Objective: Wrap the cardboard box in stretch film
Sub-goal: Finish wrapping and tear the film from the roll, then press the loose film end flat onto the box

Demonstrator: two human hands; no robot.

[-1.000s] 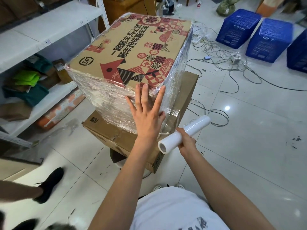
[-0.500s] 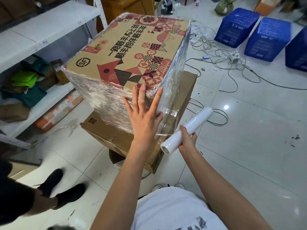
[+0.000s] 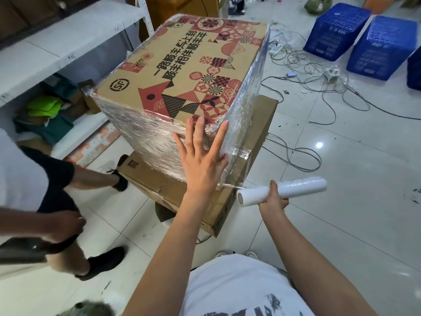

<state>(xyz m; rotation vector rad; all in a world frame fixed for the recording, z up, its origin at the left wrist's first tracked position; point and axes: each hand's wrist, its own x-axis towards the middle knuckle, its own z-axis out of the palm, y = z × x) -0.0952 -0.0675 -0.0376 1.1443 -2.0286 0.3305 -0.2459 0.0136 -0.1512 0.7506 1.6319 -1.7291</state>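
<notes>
**Sides wrapped, top bare**

The cardboard box (image 3: 182, 71) sits on a plain carton (image 3: 257, 133), film covering its two visible sides, top uncovered. My left hand (image 3: 200, 160) presses flat there; my right hand (image 3: 273, 198) grips the film roll (image 3: 282, 193), still attached.

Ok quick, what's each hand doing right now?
Left hand: open, flat against the wrapped box.
Right hand: gripping the film roll.
</notes>
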